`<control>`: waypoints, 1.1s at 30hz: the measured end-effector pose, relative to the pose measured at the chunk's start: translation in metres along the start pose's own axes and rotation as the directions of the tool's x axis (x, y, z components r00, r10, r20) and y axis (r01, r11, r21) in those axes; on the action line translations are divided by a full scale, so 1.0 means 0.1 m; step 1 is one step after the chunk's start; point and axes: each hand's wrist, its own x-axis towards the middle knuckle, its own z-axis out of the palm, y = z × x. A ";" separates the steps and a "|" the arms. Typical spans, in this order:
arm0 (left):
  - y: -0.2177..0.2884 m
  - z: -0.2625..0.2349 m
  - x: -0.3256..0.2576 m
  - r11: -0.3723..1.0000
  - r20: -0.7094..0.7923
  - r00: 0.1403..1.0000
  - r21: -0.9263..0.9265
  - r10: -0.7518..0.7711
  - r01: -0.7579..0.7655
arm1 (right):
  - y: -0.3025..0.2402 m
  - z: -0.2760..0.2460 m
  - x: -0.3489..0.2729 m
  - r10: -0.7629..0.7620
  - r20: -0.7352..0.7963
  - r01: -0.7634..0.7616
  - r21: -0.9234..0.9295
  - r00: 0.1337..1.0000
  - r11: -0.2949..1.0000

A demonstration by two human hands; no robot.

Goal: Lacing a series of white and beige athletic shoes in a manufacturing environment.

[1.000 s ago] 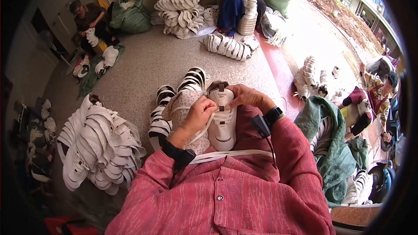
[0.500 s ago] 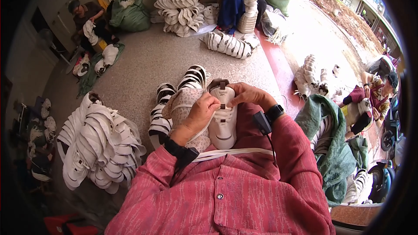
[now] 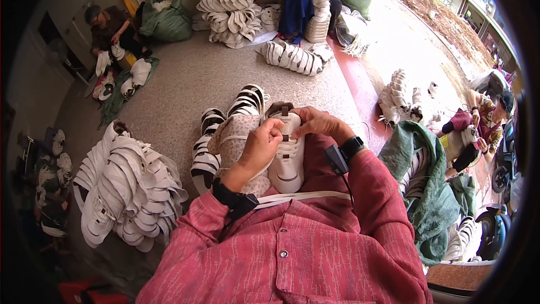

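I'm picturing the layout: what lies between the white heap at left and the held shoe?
In the head view: striped black-and-white shoe parts, then patterned cloth and the left hand.

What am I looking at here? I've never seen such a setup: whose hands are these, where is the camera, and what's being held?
There is no machine at work here: these are a person's own bare hands. The camera sits on that person's head and looks down; its fisheye lens bends straight edges near the rim.

The right hand holds a white shoe upper over the lap, thumb on its front. The left hand is at the upper's left side, fingers bunched; whether they pinch a lace is too small to tell.

On the floor to the left is a heap of white shoe pieces. To the right hangs a green cloth. Other people sit farther off.
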 end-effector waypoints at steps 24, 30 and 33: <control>-0.26 -0.36 0.55 0.997 0.480 0.876 -0.038 -0.045 0.072 | 0.04 0.70 -0.43 0.016 -0.504 -0.006 0.022 0.864 1.000; -0.06 -0.33 0.52 0.996 0.507 0.861 -0.050 -0.044 0.080 | 0.07 0.70 -0.35 -0.068 -0.535 0.058 -0.035 0.842 0.998; -0.08 -0.43 0.62 0.954 0.564 0.816 -0.156 -0.128 0.257 | 0.16 0.48 -0.57 -0.119 -0.682 0.096 -0.072 0.721 0.993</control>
